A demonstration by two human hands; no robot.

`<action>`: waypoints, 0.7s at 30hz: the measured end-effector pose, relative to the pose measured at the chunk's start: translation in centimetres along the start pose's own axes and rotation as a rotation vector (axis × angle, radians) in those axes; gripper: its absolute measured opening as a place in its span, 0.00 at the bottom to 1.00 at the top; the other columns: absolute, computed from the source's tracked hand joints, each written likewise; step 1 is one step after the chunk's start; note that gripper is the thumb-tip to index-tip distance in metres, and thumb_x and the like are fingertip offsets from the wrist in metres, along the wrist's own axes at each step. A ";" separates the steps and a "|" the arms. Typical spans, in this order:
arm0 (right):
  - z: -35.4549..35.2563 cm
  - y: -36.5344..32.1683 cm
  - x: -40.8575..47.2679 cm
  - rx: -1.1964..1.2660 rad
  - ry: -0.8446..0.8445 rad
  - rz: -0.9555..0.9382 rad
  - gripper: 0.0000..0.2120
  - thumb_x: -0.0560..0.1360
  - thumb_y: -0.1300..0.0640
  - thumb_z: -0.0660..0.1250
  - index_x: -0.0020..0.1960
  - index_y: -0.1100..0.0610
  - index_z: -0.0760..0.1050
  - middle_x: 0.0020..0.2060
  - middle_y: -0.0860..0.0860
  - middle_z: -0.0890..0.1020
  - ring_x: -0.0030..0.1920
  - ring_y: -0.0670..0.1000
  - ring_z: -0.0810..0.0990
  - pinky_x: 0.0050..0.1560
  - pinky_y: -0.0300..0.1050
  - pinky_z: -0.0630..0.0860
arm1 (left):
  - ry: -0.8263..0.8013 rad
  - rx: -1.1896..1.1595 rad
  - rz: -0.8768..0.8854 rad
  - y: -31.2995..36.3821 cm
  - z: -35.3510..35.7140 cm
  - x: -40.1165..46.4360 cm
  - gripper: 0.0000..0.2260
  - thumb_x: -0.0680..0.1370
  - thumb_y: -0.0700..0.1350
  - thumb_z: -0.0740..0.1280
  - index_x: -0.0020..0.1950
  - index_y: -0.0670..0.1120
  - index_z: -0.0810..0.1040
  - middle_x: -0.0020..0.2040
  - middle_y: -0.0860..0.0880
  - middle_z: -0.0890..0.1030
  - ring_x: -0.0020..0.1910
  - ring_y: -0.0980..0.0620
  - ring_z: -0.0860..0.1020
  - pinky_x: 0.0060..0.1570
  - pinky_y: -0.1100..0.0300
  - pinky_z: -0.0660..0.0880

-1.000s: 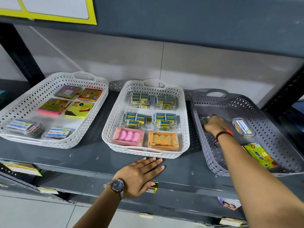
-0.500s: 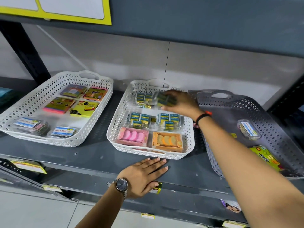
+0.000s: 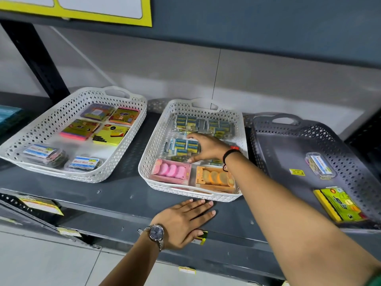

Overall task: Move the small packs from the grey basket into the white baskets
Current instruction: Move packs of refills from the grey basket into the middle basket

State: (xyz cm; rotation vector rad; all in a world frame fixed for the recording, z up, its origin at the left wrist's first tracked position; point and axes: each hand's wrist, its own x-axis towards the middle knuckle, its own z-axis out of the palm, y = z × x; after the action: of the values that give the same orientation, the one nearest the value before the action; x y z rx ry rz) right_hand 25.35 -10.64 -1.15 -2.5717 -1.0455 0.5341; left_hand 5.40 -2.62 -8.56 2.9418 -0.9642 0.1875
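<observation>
The grey basket [image 3: 274,145] stands at the right of the shelf and holds a clear pack of clips [image 3: 320,165] and a yellow-green sticky-note pack [image 3: 339,204]. The middle white basket [image 3: 155,141] holds several blue-green packs [image 3: 182,145], a pink pack [image 3: 171,171] and an orange pack [image 3: 215,178]. My right hand [image 3: 208,148] hovers over this basket's middle row, thumb and fingers spread, with nothing in its grasp. My left hand [image 3: 185,220] lies flat on the shelf in front of that basket. The left white basket [image 3: 44,129] holds coloured note pads and clip packs.
A small yellow label [image 3: 296,172] lies on the grey basket's floor. A black upright post [image 3: 39,58] stands at the back left. An upper shelf with a yellow-framed sign [image 3: 99,11] hangs overhead. Price tags line the shelf's front edge [image 3: 132,236].
My right hand took a blue-green pack out of the grey basket, carried it left over the middle white basket and let it go. My left hand stayed flat on the shelf.
</observation>
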 end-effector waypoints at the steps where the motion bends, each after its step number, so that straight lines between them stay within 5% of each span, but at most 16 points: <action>1: -0.3 0.4 -0.1 -0.007 -0.004 0.019 0.40 0.64 0.49 0.76 0.71 0.52 0.61 0.72 0.54 0.66 0.70 0.56 0.67 0.70 0.52 0.66 | 0.001 0.005 0.003 0.0 0.0 0.0 0.23 0.74 0.56 0.54 0.67 0.51 0.72 0.66 0.52 0.76 0.64 0.54 0.75 0.59 0.58 0.76; 8: -0.1 0.2 -0.2 -0.022 0.072 0.011 0.35 0.64 0.51 0.76 0.66 0.55 0.66 0.65 0.55 0.75 0.64 0.55 0.74 0.64 0.50 0.71 | 0.008 0.017 -0.003 0.0 -0.1 -0.1 0.22 0.78 0.55 0.49 0.67 0.52 0.72 0.66 0.53 0.76 0.64 0.55 0.75 0.59 0.59 0.77; 15: -0.2 -0.2 -0.1 -0.022 0.011 0.027 0.40 0.65 0.47 0.75 0.71 0.53 0.61 0.68 0.53 0.72 0.68 0.56 0.70 0.72 0.58 0.60 | 0.009 0.024 -0.005 -0.1 0.1 -0.1 0.23 0.78 0.55 0.50 0.68 0.51 0.71 0.67 0.52 0.75 0.64 0.54 0.75 0.59 0.58 0.76; 21: -4.1 3.4 -4.7 -0.032 0.374 0.095 0.23 0.73 0.49 0.67 0.63 0.59 0.71 0.62 0.57 0.77 0.61 0.57 0.76 0.60 0.48 0.73 | 0.001 -0.010 -0.023 0.0 0.0 -0.1 0.23 0.79 0.54 0.45 0.68 0.51 0.71 0.67 0.52 0.75 0.64 0.54 0.75 0.59 0.56 0.76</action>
State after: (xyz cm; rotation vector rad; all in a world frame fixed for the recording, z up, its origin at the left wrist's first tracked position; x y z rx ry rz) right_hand 26.09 -16.86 2.05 -2.6184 -0.8114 0.0499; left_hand 5.32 -2.52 -8.56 2.9422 -0.9279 0.1822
